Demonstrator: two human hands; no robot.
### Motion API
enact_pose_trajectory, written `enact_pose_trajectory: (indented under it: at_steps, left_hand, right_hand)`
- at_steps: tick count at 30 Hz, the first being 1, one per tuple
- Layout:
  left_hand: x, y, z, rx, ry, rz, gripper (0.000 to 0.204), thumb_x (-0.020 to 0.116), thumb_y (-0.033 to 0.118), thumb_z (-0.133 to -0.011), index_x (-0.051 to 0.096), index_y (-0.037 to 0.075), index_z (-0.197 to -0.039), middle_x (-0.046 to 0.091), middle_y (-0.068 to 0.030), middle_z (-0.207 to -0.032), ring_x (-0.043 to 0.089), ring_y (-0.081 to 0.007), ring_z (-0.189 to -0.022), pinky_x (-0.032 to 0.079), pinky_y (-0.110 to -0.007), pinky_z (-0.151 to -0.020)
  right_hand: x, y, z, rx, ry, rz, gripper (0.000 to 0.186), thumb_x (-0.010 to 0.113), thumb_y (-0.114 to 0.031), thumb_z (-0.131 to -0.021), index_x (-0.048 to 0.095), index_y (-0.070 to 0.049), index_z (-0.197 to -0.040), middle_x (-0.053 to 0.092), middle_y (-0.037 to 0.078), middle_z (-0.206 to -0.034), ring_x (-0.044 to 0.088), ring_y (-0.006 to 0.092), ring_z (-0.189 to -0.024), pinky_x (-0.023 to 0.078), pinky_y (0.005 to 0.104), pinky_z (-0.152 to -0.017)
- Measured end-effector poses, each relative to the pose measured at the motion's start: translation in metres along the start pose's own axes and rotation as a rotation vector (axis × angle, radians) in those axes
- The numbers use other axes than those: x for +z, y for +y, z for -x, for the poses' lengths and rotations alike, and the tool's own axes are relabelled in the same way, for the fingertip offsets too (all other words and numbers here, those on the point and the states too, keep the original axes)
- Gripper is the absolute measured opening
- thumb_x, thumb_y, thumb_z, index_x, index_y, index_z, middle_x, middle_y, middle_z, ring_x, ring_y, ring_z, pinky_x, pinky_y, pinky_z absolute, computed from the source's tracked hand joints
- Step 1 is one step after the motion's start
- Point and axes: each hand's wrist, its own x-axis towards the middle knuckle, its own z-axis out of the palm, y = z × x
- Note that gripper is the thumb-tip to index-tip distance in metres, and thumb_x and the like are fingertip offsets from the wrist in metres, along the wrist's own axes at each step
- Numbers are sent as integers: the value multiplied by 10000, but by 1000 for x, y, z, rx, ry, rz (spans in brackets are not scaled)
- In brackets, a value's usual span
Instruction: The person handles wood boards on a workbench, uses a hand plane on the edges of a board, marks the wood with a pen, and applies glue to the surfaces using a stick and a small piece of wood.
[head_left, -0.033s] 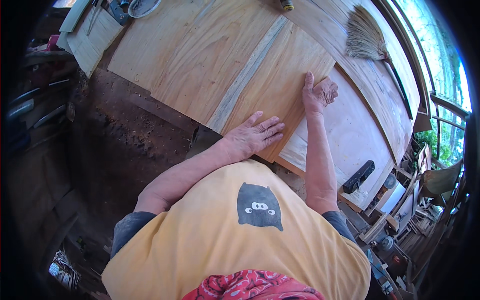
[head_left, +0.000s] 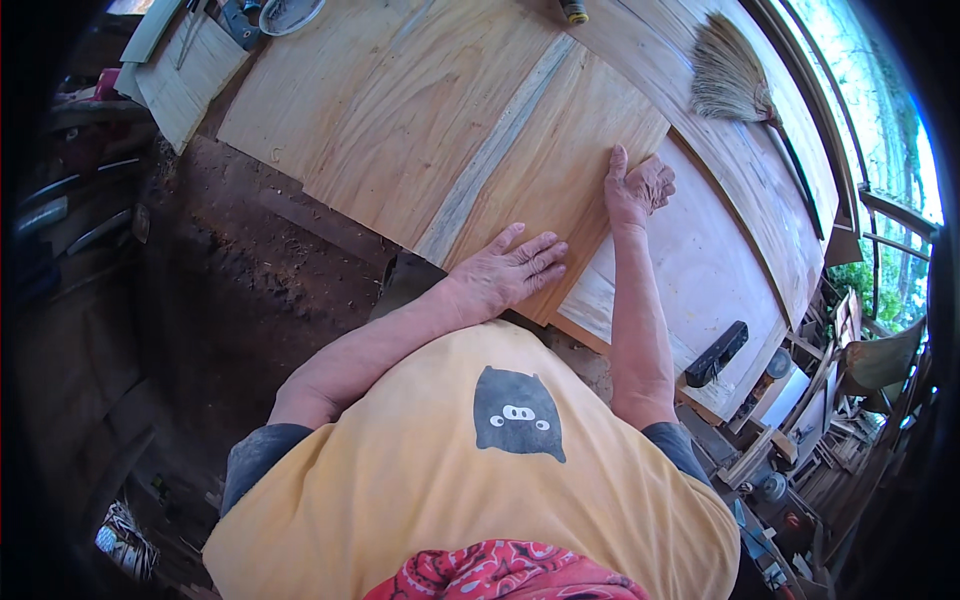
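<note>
My left hand (head_left: 507, 270) lies open on a light wooden panel (head_left: 400, 120) near its front edge, fingers spread. My right hand (head_left: 637, 187) is closed at the panel's right edge, thumb up and fingers curled, gripping it. Beside and beneath that edge is a paler board (head_left: 700, 270) with a black tool (head_left: 716, 355) on it near the front right. A straw brush (head_left: 730, 75) with a dark handle rests on the boards at the back right.
At the top left are smaller wood boards (head_left: 175, 90), a blue metal tool (head_left: 243, 27) and a white container lid (head_left: 290, 14). A yellow tool (head_left: 574, 9) sits at the top. Stacked wood scraps (head_left: 815, 420) crowd the right, beside a dark dirt floor (head_left: 240, 260) at left.
</note>
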Motion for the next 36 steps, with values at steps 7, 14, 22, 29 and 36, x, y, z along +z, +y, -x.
enact_pose_trajectory:
  at_steps: [7,14,22,29,36]
  left_hand:
    - [0,7,14,-269,63,-115,606,437,228,-1018,342,101,-1603,256,-110,-1711,194,-267,-1600,122,-549,-1283]
    - [-2,-3,20,-275,74,-41,616,449,230,-1009,348,102,-1603,263,-89,-1713,187,-241,-1604,121,-550,-1283]
    - [-3,-6,13,-258,46,-20,636,460,294,-1002,346,125,-1604,251,-68,-1717,138,-221,-1614,103,-536,-1283]
    - [-14,-5,11,-289,16,77,750,565,335,-931,323,141,-1614,229,-57,-1721,143,-224,-1610,82,-515,-1283]
    - [-16,-8,4,-281,-146,-28,848,651,327,-871,302,180,-1630,178,-60,-1731,77,-230,-1617,48,-511,-1283]
  right_hand:
    - [-12,10,-7,-139,67,47,889,611,-639,-941,377,-27,-1542,370,254,-1536,328,446,-1405,218,582,-1173]
    - [-15,-89,-42,-546,217,32,798,661,-518,-937,368,-58,-1518,373,201,-1517,315,442,-1378,214,604,-1135]
    - [38,-94,-49,-683,121,22,656,664,-434,-946,461,-100,-1472,442,159,-1467,388,401,-1344,275,580,-1114]
    - [28,-84,-29,-652,33,40,599,661,-411,-949,510,-96,-1437,459,132,-1457,393,388,-1344,288,555,-1112]
    - [27,-89,-33,-735,48,61,664,653,-399,-925,459,-32,-1443,406,150,-1461,358,375,-1343,264,550,-1111]
